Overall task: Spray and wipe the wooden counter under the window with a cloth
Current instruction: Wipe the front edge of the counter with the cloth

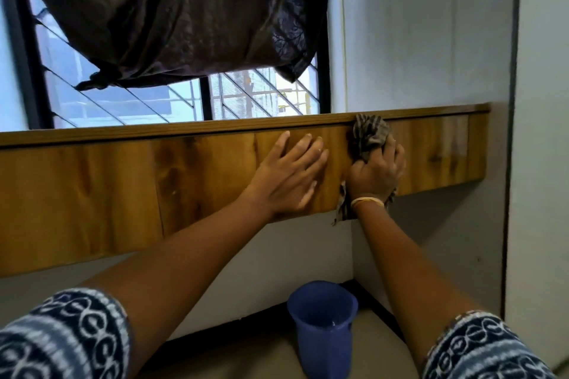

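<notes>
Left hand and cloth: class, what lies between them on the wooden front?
Only bare wood. In the head view a narrow strip of the wooden counter shows between the flat left hand and the checked cloth gripped by the right hand.

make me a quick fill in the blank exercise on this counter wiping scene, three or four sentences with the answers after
1. The right hand grips a checked ____ against the wooden counter.
2. The left hand lies ____ on the counter's front panel, fingers straight.
3. On the floor below stands a ____ plastic mug.
4. A dark curtain hangs bunched over the ____.

Answers: cloth; flat; blue; window
</notes>
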Motion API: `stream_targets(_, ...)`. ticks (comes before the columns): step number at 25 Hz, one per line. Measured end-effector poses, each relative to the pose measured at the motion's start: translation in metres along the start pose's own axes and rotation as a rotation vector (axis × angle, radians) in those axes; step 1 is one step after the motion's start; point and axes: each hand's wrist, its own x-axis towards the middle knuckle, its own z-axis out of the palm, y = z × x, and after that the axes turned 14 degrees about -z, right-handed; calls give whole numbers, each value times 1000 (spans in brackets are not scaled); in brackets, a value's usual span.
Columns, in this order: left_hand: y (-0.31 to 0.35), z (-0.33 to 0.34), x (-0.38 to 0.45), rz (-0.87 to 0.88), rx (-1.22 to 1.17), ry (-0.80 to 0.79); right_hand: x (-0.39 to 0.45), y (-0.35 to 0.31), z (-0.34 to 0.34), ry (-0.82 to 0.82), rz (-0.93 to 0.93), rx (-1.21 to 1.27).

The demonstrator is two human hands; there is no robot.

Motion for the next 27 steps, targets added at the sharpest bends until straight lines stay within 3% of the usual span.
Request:
stream_targets(8, 62, 20, 48, 129, 3, 17, 46, 106, 0, 26, 301, -43)
stream_targets(15, 63, 21, 47, 128, 14, 21, 99, 186, -5, 12, 738, -95)
stream_targets(22, 68, 21, 49, 127, 5, 12, 76, 191, -12, 67, 1051, -23)
stream_targets(27, 65, 5, 43, 82, -108, -136, 25, 151, -34, -144, 1080, 71)
